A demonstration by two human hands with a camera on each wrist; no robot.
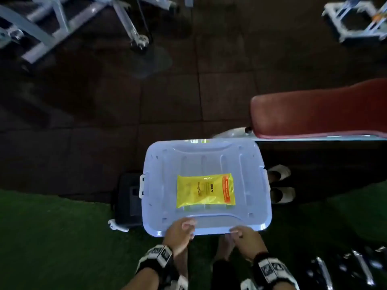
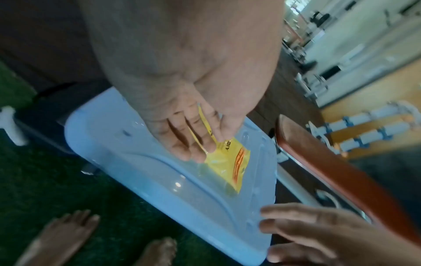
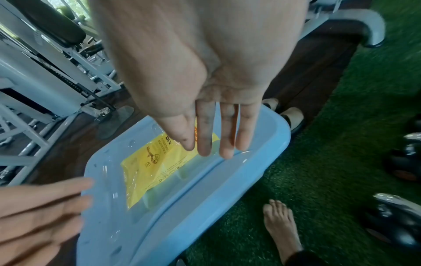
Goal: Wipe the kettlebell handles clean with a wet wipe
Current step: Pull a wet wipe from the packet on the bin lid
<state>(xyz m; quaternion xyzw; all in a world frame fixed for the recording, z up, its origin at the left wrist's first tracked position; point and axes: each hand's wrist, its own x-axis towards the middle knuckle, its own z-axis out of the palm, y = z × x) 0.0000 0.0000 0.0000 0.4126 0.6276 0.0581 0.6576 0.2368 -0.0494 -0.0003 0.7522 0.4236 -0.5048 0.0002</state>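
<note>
A pale blue storage box with its clear lid (image 1: 209,155) on stands on the floor in front of me. A yellow wet wipe pack (image 1: 205,190) with an orange strip shows at the lid's middle, seemingly beneath the plastic (image 3: 154,162). My left hand (image 1: 182,229) and right hand (image 1: 243,235) hover at the lid's near edge, fingers straight, holding nothing. In the wrist views the left fingers (image 2: 189,142) and right fingers (image 3: 216,136) reach out over the lid (image 2: 159,194). Black kettlebells (image 1: 343,268) with shiny handles sit on the turf at my right (image 3: 396,221).
A red padded bench (image 1: 324,111) stands right behind the box. White machine frames (image 1: 52,28) fill the far left. A pair of pale shoes (image 1: 280,185) lies right of the box, a black case (image 1: 127,199) left of it. My bare feet (image 3: 282,230) stand on green turf (image 1: 52,237).
</note>
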